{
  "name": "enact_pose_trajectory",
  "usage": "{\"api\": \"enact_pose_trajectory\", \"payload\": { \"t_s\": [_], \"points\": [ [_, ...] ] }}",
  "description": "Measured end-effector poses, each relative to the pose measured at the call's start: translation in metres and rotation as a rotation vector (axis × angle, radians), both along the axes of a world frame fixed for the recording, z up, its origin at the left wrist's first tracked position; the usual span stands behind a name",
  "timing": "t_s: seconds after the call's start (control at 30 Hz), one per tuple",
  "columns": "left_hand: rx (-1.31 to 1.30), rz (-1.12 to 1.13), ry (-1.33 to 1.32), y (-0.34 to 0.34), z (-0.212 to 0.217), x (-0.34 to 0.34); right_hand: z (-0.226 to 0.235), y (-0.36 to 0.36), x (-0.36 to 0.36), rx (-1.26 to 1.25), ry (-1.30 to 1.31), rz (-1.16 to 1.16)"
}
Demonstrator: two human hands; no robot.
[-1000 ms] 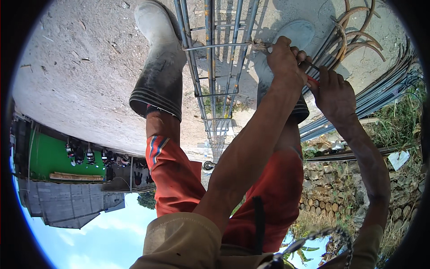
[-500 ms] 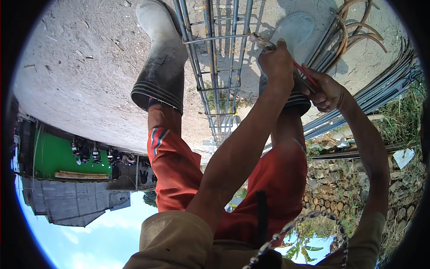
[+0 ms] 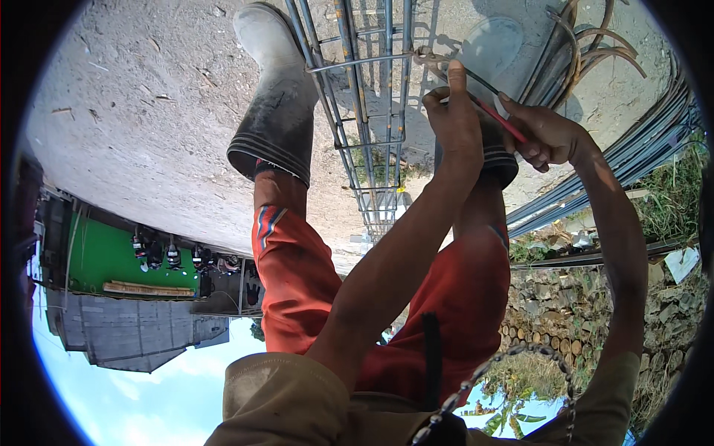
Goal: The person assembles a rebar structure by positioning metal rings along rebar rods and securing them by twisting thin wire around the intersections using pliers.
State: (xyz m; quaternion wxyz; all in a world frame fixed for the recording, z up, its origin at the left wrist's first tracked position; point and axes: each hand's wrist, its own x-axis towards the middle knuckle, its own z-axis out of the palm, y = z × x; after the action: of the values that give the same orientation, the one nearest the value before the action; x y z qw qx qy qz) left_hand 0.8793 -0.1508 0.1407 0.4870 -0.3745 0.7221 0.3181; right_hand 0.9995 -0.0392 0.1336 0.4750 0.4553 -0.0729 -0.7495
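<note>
My right hand (image 3: 547, 134) is closed on the red handle of a pair of pincers (image 3: 489, 111). Its handles are spread apart, one red, the other looking dark. The jaws reach the right side of a long rebar cage (image 3: 359, 74), at the corner of a stirrup (image 3: 361, 64). Beside the pincers, my left hand (image 3: 455, 123) has its thumb raised and apart from the bent fingers. Nothing shows plainly in its grasp, though the tool passes close by and the palm is partly hidden. Any tie wire at the jaws is too small to make out.
My boots stand either side of the cage, the left boot (image 3: 279, 89) on sandy ground (image 3: 149, 126). Bent rebar hooks (image 3: 576, 52) and a bundle of long bars (image 3: 617, 175) lie to the right. Farther off are a stone wall (image 3: 580, 301) and parked motorbikes (image 3: 172, 255).
My left hand has loosened from round the tool, its thumb now lifted away. The pincers' handles have spread apart in my right hand. The view has shifted slightly.
</note>
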Motion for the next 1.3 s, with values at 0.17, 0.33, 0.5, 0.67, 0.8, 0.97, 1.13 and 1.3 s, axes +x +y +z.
{"api": "enact_pose_trajectory", "payload": {
  "t_s": [0.17,0.33,0.5,0.67,0.8,0.97,1.13,1.3],
  "points": [
    [0.194,-0.295,-0.027,-0.037,0.01,-0.021,0.028,-0.028,0.015,0.301,0.192,0.005],
    [0.159,-1.241,0.88,-0.032,-0.011,-0.071,0.056,-0.01,0.022,0.607,0.173,0.316],
    [0.264,-1.889,0.779,-0.022,-0.021,-0.115,0.074,0.001,-0.006,0.792,0.109,0.228],
    [0.413,-1.838,0.454,-0.029,-0.039,-0.146,0.08,0.003,-0.021,0.618,0.157,0.123],
    [0.527,-1.884,0.322,-0.016,-0.04,-0.158,0.089,0.009,-0.018,0.598,0.268,-0.042],
    [0.454,-1.916,0.208,-0.019,-0.034,-0.16,0.084,0.002,-0.017,0.646,0.245,-0.118],
    [0.429,-1.952,0.194,-0.023,-0.041,-0.161,0.042,-0.009,-0.033,0.752,-0.008,-0.365],
    [0.502,-1.728,0.012,-0.021,-0.053,-0.163,0.035,-0.037,-0.059,0.844,-0.292,-0.895]
  ]
}}
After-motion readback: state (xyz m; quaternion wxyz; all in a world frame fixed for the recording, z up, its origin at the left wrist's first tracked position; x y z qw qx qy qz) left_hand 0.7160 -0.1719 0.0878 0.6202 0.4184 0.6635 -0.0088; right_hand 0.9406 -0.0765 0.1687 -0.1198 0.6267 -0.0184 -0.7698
